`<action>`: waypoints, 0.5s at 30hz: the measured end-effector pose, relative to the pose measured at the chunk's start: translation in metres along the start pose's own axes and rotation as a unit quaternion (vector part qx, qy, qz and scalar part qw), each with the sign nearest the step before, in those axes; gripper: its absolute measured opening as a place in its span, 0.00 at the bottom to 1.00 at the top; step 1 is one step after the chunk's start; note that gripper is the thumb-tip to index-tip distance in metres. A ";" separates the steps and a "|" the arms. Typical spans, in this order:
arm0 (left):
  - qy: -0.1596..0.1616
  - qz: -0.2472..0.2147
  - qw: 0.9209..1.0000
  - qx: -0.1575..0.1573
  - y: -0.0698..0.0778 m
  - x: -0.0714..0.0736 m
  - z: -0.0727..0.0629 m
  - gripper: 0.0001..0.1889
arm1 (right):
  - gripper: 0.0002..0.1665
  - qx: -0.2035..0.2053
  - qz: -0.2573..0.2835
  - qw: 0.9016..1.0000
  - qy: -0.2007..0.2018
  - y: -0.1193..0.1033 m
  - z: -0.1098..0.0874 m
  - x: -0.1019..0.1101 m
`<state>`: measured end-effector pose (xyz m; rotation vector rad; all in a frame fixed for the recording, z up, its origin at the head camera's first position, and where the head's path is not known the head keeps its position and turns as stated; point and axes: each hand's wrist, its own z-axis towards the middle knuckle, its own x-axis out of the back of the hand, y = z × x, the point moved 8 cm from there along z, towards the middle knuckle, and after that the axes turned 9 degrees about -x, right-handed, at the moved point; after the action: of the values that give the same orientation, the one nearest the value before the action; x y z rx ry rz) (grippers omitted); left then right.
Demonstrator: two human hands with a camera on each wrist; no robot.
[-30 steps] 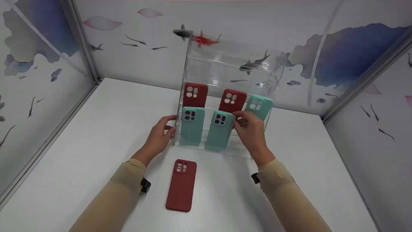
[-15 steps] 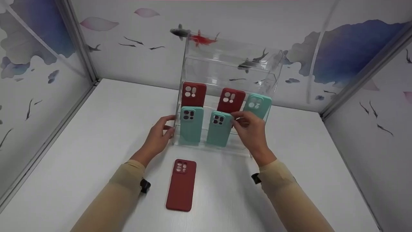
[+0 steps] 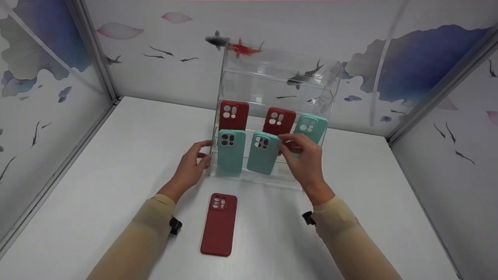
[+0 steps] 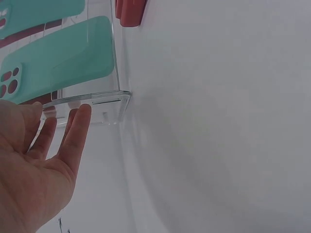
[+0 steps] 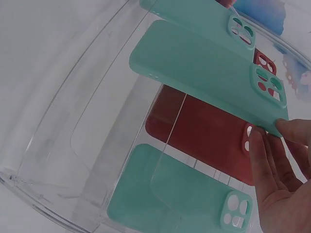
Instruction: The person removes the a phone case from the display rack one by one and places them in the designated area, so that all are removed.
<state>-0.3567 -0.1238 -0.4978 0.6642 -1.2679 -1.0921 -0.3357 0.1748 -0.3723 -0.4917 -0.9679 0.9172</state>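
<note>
My right hand (image 3: 303,155) pinches the upper right corner of a teal phone case (image 3: 262,155) in front of the clear stepped display stand (image 3: 268,179). In the right wrist view, the thumb (image 5: 294,131) lies on the case's outer face, with fingers behind. A gap shows under this case, which tilts slightly. Against the stand's left side rests my left hand (image 3: 190,165); in the left wrist view its fingers (image 4: 77,131) are extended along the clear side panel. Another teal phone case (image 3: 231,155) leans on the lower tier, left of the held one.
Two red phone cases, one left (image 3: 235,112) and one middle (image 3: 281,118), stand on the tier behind, with a teal phone case (image 3: 313,123) at right. Another red phone case (image 3: 219,225) lies flat on the white table (image 3: 128,155). Printed panels (image 3: 155,74) enclose the table.
The teal phone case in my right hand has risen a little, and its lower edge has shifted slightly left. My left hand stays at the stand's side.
</note>
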 end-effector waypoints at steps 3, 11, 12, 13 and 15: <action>0.003 -0.001 1.000 -0.005 0.000 0.000 -0.001 0.26 | 0.13 -0.017 0.019 1.000 -0.010 0.001 -0.004 -0.001; 0.002 -0.001 1.000 -0.002 -0.001 -0.002 -0.002 0.26 | 0.11 -0.105 0.059 0.991 -0.064 0.012 -0.018 -0.008; 0.002 -0.001 1.000 -0.002 -0.001 -0.001 -0.002 0.26 | 0.12 -0.116 0.063 0.988 -0.075 0.014 -0.020 -0.011; 0.003 -0.001 1.000 -0.003 -0.001 -0.001 -0.001 0.26 | 0.12 -0.127 0.065 0.986 -0.087 0.016 -0.021 -0.013; 0.002 0.001 1.000 -0.005 0.000 -0.001 -0.001 0.26 | 0.12 -0.151 0.071 0.979 -0.114 0.020 -0.026 -0.018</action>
<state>-0.3559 -0.1225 -0.4983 0.6574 -1.2583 -1.0942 -0.3268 0.1714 -0.4082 -0.7315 -1.3034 0.9745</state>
